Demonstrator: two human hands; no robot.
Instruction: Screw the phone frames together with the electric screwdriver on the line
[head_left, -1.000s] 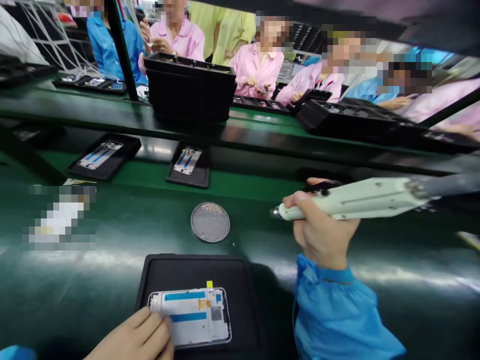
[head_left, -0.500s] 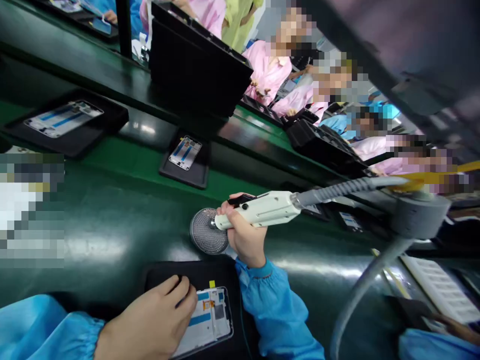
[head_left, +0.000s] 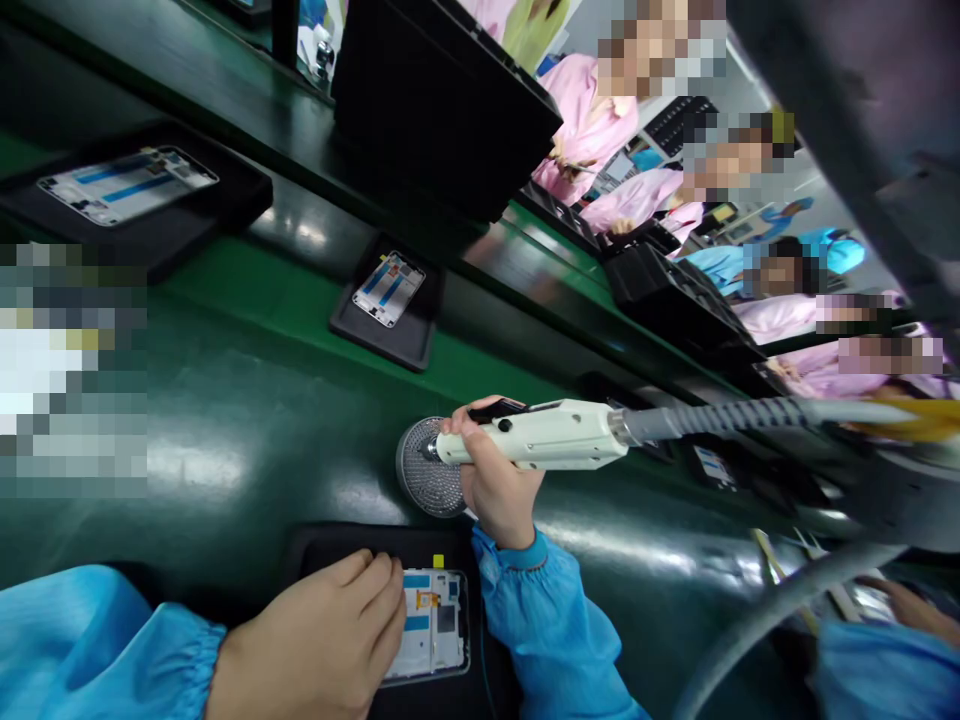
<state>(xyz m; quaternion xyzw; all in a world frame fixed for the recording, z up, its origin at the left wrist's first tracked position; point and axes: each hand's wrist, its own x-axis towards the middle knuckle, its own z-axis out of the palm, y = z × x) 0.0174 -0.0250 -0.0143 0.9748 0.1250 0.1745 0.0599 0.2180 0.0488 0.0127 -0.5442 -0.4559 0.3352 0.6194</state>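
My right hand (head_left: pixel 501 492) is wrapped around a white electric screwdriver (head_left: pixel 559 437), its thumb along the body. The driver's tip points left into a round grey dish with a dimpled, perforated-looking surface (head_left: pixel 429 488); small screws cannot be made out. My left hand (head_left: pixel 330 630) bends over the left part of a silvery phone frame (head_left: pixel 457 652), fingers together, fingertips partly hidden. Blue strips, an orange flex cable and a yellow tab (head_left: pixel 439 561) show on the frame. Under it lies a black tray (head_left: pixel 337 540).
Two more phone frames lie on black trays (head_left: pixel 240 205) (head_left: pixel 379 338) along the green bench (head_left: pixel 247 400). A thick grey cable (head_left: pixel 720 415) runs right from the screwdriver. A black box (head_left: pixel 442 110) stands behind. Co-workers in pink (head_left: pixel 592 110) sit opposite; a blue sleeve (head_left: pixel 885 665) shows at right.
The view has shifted a little, so the bench and trays sit differently. The screwdriver tip stays at the dish. My left fingers have drawn closer together over the phone frame.
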